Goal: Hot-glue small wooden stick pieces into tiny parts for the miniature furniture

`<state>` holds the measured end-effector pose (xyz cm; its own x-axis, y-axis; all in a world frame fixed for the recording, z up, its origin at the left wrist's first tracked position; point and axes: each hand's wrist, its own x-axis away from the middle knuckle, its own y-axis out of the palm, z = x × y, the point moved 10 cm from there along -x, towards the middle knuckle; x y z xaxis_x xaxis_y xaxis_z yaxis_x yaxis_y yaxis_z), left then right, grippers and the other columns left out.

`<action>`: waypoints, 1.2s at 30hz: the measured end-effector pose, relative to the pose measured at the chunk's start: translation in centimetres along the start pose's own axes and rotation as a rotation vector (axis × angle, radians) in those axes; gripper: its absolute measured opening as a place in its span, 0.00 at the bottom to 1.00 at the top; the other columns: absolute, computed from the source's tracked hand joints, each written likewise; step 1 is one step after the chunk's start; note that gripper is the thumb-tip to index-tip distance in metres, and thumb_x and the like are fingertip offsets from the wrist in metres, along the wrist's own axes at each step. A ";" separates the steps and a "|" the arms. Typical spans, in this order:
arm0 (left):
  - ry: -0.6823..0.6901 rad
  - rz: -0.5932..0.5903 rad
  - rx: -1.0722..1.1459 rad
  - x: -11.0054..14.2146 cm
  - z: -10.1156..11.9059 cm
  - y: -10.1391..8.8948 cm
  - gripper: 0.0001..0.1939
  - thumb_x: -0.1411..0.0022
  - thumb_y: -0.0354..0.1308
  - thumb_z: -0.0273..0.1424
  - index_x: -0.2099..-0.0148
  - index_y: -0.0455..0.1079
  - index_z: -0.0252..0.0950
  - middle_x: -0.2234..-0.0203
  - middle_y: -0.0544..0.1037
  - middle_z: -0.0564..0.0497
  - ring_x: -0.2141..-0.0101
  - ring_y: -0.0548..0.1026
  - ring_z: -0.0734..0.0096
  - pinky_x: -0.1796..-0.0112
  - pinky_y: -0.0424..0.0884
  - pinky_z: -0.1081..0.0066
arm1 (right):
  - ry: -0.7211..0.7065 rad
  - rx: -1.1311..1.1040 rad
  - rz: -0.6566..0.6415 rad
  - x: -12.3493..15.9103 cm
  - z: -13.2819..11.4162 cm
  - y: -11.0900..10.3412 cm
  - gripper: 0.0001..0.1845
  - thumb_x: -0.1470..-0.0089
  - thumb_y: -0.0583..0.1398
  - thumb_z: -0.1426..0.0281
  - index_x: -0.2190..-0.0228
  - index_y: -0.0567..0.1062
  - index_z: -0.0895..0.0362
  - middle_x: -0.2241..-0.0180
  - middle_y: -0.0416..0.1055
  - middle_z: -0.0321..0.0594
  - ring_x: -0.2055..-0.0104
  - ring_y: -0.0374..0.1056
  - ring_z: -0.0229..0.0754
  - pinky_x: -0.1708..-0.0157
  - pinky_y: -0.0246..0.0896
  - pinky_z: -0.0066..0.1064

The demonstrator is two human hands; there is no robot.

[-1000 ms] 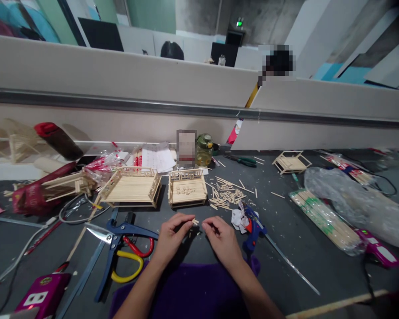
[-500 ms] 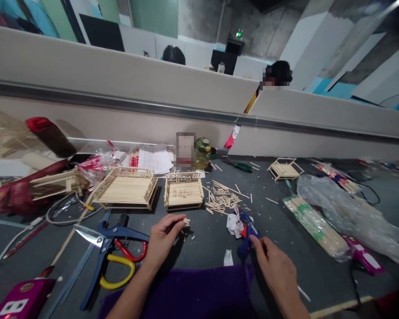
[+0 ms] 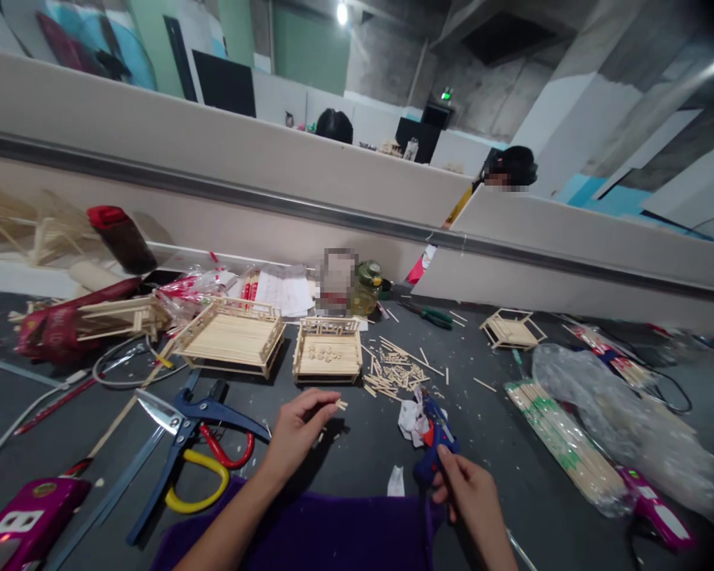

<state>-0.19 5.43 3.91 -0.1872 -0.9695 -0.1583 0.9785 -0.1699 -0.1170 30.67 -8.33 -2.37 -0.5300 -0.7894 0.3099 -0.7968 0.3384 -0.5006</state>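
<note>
My left hand (image 3: 297, 432) hovers just above the dark table, pinching a tiny piece made of short wooden sticks (image 3: 339, 405) between thumb and fingertips. My right hand (image 3: 469, 496) is closed around the handle of a blue glue gun (image 3: 433, 435) that lies beside a crumpled white paper (image 3: 409, 419). Just beyond my left hand stands a small stick-built tray (image 3: 327, 353), with a larger stick tray (image 3: 233, 336) to its left. A heap of cut stick pieces (image 3: 393, 369) lies right of the small tray.
Blue-handled cutters (image 3: 186, 423) with red and yellow grips lie at the left. A pink power strip (image 3: 22, 523) sits at the lower left. Bagged skewers (image 3: 559, 441) and clear plastic (image 3: 624, 408) fill the right. A person sits behind the partition (image 3: 357, 186). Purple cloth (image 3: 333, 535) covers my lap.
My right hand left the stick piece, moved right and took hold of the glue gun's handle. My left hand has kept the stick piece in about the same place.
</note>
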 end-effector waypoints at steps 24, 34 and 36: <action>-0.065 -0.289 0.273 -0.6 2.0 10.5 0.10 0.43 0.62 0.36 0.63 0.79 0.38 0.69 0.77 0.48 0.66 0.74 0.66 0.64 0.68 0.70 | 0.016 -0.097 0.037 -0.6 -0.3 1.4 0.30 0.59 0.59 0.41 0.74 0.71 0.57 0.89 0.67 0.34 0.91 0.57 0.37 0.91 0.47 0.25; -0.359 -0.447 0.496 0.8 -3.1 16.5 0.18 0.50 0.66 0.45 0.65 0.77 0.34 0.55 0.79 0.40 0.54 0.74 0.56 0.54 0.66 0.63 | 0.039 -0.417 0.102 -0.4 1.0 1.0 0.26 0.61 0.66 0.48 0.73 0.69 0.58 0.85 0.63 0.27 0.90 0.54 0.30 0.91 0.46 0.21; -0.358 -0.442 0.478 0.9 -3.5 16.4 0.19 0.51 0.67 0.45 0.65 0.77 0.34 0.58 0.80 0.40 0.50 0.73 0.53 0.49 0.62 0.60 | 0.066 -0.503 0.091 -0.2 1.2 1.1 0.26 0.60 0.66 0.50 0.71 0.69 0.58 0.82 0.66 0.28 0.87 0.60 0.32 0.89 0.52 0.22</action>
<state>15.36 2.40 -1.57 -0.6129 -0.7770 0.1435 0.7645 -0.5371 0.3566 30.28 -8.40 -3.96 -0.6076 -0.7168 0.3422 -0.7792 0.6215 -0.0817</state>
